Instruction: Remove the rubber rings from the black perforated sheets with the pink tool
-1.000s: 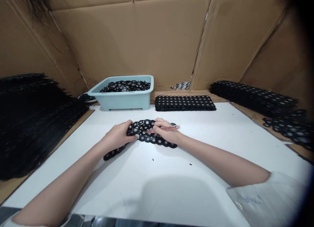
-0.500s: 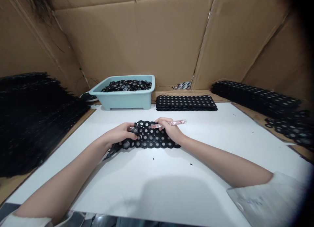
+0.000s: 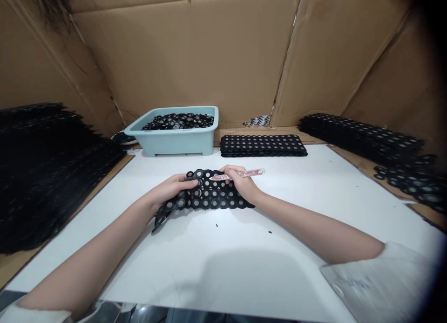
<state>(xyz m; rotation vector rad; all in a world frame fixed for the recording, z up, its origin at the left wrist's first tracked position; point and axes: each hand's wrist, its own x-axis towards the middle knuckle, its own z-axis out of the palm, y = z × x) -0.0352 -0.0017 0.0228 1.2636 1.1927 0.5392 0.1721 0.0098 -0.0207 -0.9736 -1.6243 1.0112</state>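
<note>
A black sheet of joined rings (image 3: 214, 203) with pale round centres lies on the white table, its left end bent down. My left hand (image 3: 172, 188) grips this sheet near its left end, thumb on top and the other fingers mostly hidden beneath. In my right hand (image 3: 244, 185) is a slim pen-shaped tool (image 3: 254, 173), clear and reddish, held like a pen. Its tip points left at the rings, close to my left thumb; whether it touches them I cannot tell. The right hand also rests against the sheet's right part.
Behind stands a light blue tub (image 3: 179, 143) full of loose black rounds. Right of it lies a stack of ring sheets (image 3: 263, 147). More sheets (image 3: 359, 134) are piled at the right, and a tall black pile (image 3: 52, 174) fills the left. Cardboard walls (image 3: 209, 57) enclose the table (image 3: 244, 257).
My left thumb has stretched rightward across the sheet, towards the tool's tip. The sheet's left end has shifted a little. The right hand keeps its grip and place; the whole view moved slightly.
</note>
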